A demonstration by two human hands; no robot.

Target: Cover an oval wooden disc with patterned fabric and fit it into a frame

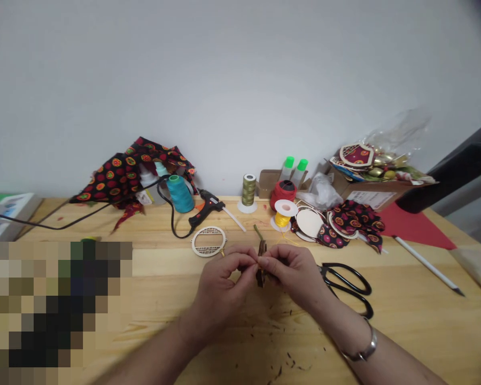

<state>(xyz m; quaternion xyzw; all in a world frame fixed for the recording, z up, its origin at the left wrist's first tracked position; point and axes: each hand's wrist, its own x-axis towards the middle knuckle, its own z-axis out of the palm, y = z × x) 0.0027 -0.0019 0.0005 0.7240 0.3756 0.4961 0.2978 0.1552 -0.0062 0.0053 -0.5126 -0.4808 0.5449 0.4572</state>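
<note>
My left hand (223, 278) and my right hand (300, 275) meet above the table, thumbs and fingertips pinched together. Between them stands a thin, layered, brown-edged piece (261, 280), seen edge-on. A short green strip (258, 232) sticks up beyond it. The fingertips seem to pinch something fine at the piece's near side, too small to make out. Just beyond my left hand lies an oval wooden lattice frame (209, 241). Black-handled scissors (369, 289) lie beside my right hand, their blades hidden by the forearm.
Behind stand a teal thread cone (180, 194), a glue gun (207, 208), a green thread spool (248, 190), and yellow (282, 218) and red spools (279, 198). Patterned fabric (120, 170), a cardboard box (364, 193) and a white pencil (428, 266) flank them. Dark scraps (291, 359) litter the front.
</note>
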